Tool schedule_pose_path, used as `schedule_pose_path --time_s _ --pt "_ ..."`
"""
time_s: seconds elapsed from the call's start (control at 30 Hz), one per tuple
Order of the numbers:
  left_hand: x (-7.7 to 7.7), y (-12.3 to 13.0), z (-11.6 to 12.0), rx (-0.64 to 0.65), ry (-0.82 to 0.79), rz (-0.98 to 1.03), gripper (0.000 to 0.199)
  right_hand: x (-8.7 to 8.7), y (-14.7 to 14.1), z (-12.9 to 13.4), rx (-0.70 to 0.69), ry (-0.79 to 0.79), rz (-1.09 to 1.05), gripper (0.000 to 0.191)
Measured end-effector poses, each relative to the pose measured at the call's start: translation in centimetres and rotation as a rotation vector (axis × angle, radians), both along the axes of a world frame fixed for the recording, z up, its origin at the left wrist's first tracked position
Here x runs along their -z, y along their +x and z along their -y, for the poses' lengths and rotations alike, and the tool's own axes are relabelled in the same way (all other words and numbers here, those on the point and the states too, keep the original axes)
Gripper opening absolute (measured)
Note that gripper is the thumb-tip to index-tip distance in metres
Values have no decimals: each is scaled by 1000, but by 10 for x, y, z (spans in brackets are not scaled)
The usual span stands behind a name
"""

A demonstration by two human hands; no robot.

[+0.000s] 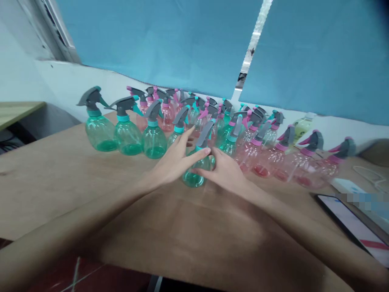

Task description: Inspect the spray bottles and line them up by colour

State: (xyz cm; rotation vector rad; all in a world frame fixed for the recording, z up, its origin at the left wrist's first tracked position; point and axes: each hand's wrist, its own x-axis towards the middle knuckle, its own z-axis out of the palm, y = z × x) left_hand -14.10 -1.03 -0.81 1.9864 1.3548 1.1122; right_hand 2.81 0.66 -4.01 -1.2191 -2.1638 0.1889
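A green spray bottle [199, 164] with a grey trigger head and teal collar stands upright on the table between my hands. My left hand [174, 160] is at its left side, fingers stretched out and spread, thumb across the front near the collar. On the right, my right hand [226, 172] curls around the body, its thumb across the front and its fingertips partly hidden behind. Another green spray bottle [154, 140] stands left of my left hand. Just beyond my right hand is a pink spray bottle [245, 156].
Several green and pink spray bottles crowd the back of the wooden table [121, 207]. A phone or tablet [349, 223] lies at the right, beside a white box [361, 194] and a cable [369, 172]. A yellowish bottle [300, 127] stands near the wall.
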Motion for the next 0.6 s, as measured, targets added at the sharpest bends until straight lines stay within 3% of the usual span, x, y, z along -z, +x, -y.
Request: schedule_pose_path --time_s 0.3,0.47,0.6 --pt "20 -27 6 -86 -38 12 36 -4 8 -31 128 -59 97 67" --pt "36 -35 2 -29 -118 18 30 -8 6 -40 122 -90 117 72" --pt "39 -35 3 21 -149 -27 27 -11 0 -44 113 -101 117 68"
